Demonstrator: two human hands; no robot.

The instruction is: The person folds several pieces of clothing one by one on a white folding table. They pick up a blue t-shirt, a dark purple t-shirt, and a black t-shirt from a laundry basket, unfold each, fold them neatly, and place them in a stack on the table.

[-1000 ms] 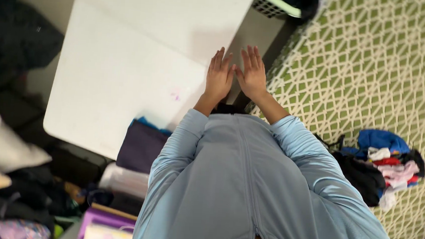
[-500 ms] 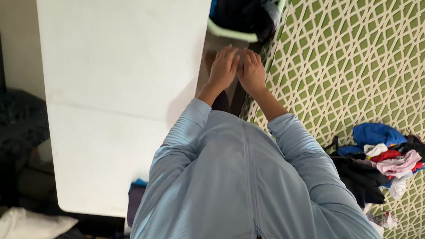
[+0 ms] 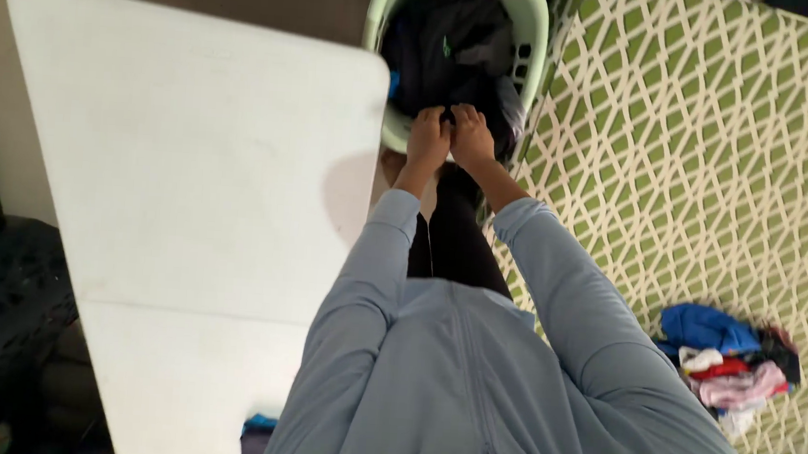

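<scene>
Gripping dark crumpled clothing (image 3: 454,50) in pale green basket (image 3: 533,8), both hands (image 3: 450,137).

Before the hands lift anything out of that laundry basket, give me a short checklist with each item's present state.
1. Both hands at the basket: ok. The left hand and right hand are side by side over the pale green laundry basket.
2. Grip on the dark clothes: cannot tell. The fingers curl down at the dark fabric, but whether they have closed on it is hidden.
3. Basket upright and steady: ok. It stands on the floor beyond the white table.
4. Table surface bare for laying items: ok.
5. Pile of coloured clothes on the green patterned mat is apart from the hands: ok.
</scene>
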